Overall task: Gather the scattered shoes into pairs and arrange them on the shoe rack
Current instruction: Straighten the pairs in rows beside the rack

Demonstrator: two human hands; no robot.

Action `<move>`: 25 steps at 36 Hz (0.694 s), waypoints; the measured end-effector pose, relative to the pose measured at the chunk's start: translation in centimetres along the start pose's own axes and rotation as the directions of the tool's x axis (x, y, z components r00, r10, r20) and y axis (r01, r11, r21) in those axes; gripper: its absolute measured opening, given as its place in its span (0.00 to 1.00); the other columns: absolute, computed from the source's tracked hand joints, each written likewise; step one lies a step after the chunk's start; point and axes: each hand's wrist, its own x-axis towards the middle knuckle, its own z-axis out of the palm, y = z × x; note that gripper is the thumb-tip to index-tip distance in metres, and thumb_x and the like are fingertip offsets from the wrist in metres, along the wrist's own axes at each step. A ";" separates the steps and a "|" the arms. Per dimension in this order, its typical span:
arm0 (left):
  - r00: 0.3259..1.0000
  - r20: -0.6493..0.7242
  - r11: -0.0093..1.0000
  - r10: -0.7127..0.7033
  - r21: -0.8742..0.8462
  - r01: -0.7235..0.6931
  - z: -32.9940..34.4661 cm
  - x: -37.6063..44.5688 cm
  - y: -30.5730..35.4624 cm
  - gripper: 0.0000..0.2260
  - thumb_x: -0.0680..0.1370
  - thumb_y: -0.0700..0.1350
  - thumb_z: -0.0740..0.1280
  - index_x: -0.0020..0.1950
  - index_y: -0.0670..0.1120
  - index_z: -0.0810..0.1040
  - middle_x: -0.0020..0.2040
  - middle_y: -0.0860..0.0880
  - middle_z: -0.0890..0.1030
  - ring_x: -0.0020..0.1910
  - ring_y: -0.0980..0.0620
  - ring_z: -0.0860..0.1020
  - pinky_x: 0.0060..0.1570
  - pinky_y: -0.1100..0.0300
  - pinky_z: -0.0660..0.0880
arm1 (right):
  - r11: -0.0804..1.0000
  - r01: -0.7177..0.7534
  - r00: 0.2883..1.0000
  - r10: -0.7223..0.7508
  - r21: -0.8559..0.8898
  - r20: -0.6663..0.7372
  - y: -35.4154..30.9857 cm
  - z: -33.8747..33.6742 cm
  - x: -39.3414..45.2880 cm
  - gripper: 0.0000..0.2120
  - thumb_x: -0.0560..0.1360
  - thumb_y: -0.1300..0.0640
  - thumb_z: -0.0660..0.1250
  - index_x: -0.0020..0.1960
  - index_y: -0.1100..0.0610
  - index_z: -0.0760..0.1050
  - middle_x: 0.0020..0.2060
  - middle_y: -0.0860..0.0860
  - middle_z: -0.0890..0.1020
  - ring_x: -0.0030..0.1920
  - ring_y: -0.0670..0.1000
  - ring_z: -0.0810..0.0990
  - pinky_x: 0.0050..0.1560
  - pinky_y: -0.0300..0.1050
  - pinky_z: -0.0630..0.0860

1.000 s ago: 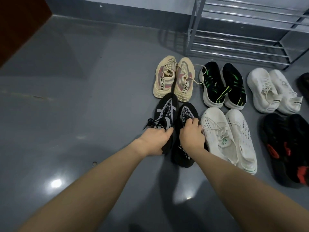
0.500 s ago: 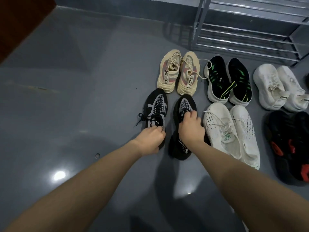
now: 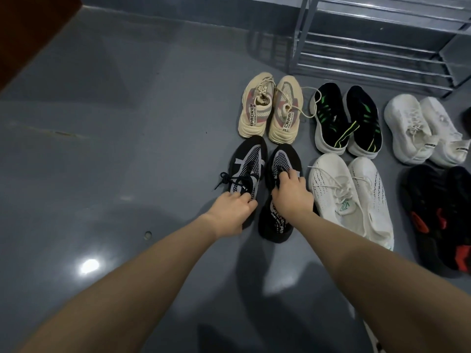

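Shoes stand in two rows on the floor (image 3: 127, 174), toes toward the shoe rack (image 3: 382, 54) at the far right; the far row runs left to right — the lettered pair (image 3: 270, 108), the striped pair (image 3: 346, 121), the laced pair (image 3: 425, 131); nearer, the mesh pair (image 3: 265, 171) lies under both hands, the knit pair (image 3: 354, 197) just right, another pair (image 3: 441, 215) beyond.

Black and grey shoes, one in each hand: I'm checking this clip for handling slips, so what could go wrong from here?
The left shoe's loose black lace trails on the floor and could snag or be stepped on. The right hand grips the right shoe close beside the white pair, so lifting may knock that pair askew.
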 end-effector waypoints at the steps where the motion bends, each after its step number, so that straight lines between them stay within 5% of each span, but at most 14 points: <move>1: 1.000 -0.006 1.000 0.001 0.004 -0.001 0.0 0.0 -0.1 0.20 0.75 0.44 0.64 0.65 0.44 0.66 0.60 0.45 0.70 0.60 0.44 0.70 0.54 0.54 0.67 | 1.000 -0.009 1.000 0.009 0.022 0.009 0.0 0.0 0.0 0.12 0.79 0.54 0.57 0.60 0.58 0.67 0.63 0.54 0.68 0.63 0.58 0.67 0.46 0.53 0.71; 6: 0.994 -0.108 1.000 0.004 -0.017 -0.006 -0.2 -0.4 -1.0 0.21 0.74 0.54 0.63 0.64 0.46 0.67 0.59 0.45 0.68 0.57 0.44 0.70 0.53 0.53 0.68 | 0.999 -0.041 0.996 0.041 0.010 -0.082 -0.2 -0.5 0.0 0.19 0.79 0.47 0.56 0.61 0.61 0.67 0.60 0.56 0.70 0.62 0.59 0.69 0.58 0.57 0.68; 12: 0.949 -0.299 0.989 -0.104 -0.134 0.066 -1.3 0.2 -1.8 0.16 0.76 0.52 0.60 0.58 0.44 0.70 0.56 0.46 0.71 0.55 0.45 0.71 0.52 0.55 0.68 | 0.995 0.021 0.974 0.002 0.098 -0.227 -0.2 -2.2 0.8 0.14 0.79 0.51 0.57 0.56 0.61 0.69 0.56 0.56 0.72 0.57 0.58 0.71 0.57 0.55 0.69; 25: 0.903 -0.235 0.900 -0.360 -0.342 0.270 -10.3 7.8 -4.7 0.11 0.78 0.46 0.58 0.56 0.43 0.74 0.56 0.44 0.74 0.57 0.44 0.72 0.52 0.53 0.69 | 0.944 0.240 0.968 -0.215 0.224 -0.131 0.0 -9.5 7.4 0.05 0.78 0.59 0.55 0.49 0.59 0.68 0.47 0.55 0.73 0.47 0.59 0.75 0.44 0.51 0.72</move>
